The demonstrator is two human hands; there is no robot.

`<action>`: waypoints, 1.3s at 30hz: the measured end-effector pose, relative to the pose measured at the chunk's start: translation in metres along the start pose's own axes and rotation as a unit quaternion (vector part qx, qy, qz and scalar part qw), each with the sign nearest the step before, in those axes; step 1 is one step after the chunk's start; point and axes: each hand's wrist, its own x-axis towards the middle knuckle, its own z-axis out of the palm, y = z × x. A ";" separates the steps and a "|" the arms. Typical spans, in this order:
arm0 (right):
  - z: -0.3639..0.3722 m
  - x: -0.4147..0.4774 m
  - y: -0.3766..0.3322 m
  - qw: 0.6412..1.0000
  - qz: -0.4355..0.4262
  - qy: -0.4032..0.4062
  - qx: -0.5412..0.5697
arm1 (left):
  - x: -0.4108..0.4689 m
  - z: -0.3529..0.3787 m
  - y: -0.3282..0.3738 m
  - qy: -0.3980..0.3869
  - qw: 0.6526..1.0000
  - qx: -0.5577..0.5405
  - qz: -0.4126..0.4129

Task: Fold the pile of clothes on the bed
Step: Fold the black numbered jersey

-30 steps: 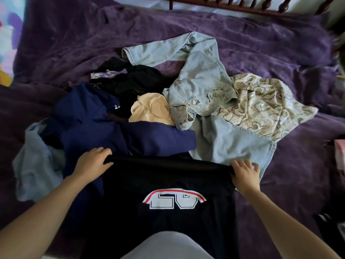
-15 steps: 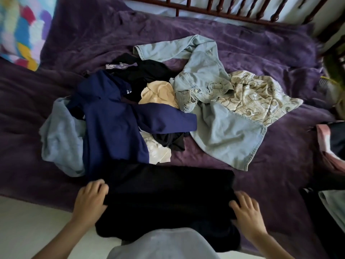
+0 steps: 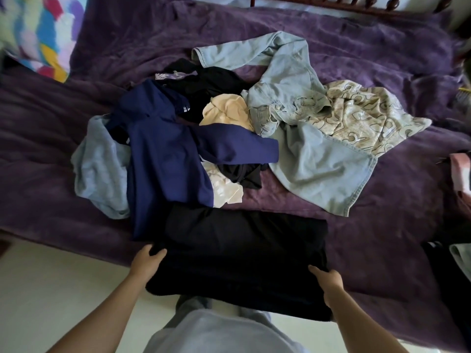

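A folded black shirt lies at the near edge of the purple bed. My left hand grips its left edge, fingers tucked under the cloth. My right hand holds its right edge the same way. Behind it sprawls the unfolded pile: a navy hoodie, a light blue towel-like piece, a cream garment, black clothes, a pale denim jacket and a beige patterned shirt.
A dark wooden bed rail runs along the far side. A bright multicoloured cushion sits at the far left. Folded clothes, one pink, lie at the right edge. Pale floor lies below the bed's near edge.
The black shirt's printed side has been folded under, leaving a plain black rectangle. Both hands slid from its far edge down to its near side edges.
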 end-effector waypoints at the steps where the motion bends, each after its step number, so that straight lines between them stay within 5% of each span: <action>1: -0.003 0.001 -0.002 1.000 0.004 -0.005 0.025 | -0.001 0.000 0.003 -0.005 1.000 -0.028 -0.013; 4: -0.020 0.005 -0.018 0.997 -0.052 0.012 0.052 | -0.006 0.002 0.022 0.011 0.993 -0.120 -0.019; 8: -0.069 0.000 -0.041 0.977 -0.179 0.108 -0.037 | -0.024 0.015 0.058 -0.001 0.982 -0.161 0.100; 11: -0.099 0.001 -0.040 0.960 -0.200 0.123 -0.151 | -0.027 0.037 0.066 -0.039 0.983 -0.111 0.142; 15: -0.104 0.000 -0.040 0.926 -0.165 0.091 -0.326 | -0.021 0.060 0.058 -0.106 0.991 0.018 0.077; 22: -0.057 -0.064 -0.085 0.871 -0.249 0.163 -0.392 | -0.017 0.056 0.046 -0.147 0.985 0.061 0.067; 27: 0.023 -0.139 -0.102 0.820 -0.362 0.070 -0.439 | -0.017 0.051 0.042 -0.160 0.986 -0.024 0.046; 33: 0.099 -0.152 -0.069 0.754 -0.403 -0.289 -0.430 | -0.013 0.051 0.046 -0.125 0.984 -0.128 0.001; 37: 0.083 -0.119 -0.049 0.827 -0.361 -0.186 -0.389 | -0.017 0.054 0.055 -0.125 0.988 -0.074 0.045; 39: 0.069 -0.103 -0.039 0.825 -0.344 -0.132 -0.429 | -0.020 0.060 0.057 -0.139 0.987 0.005 0.078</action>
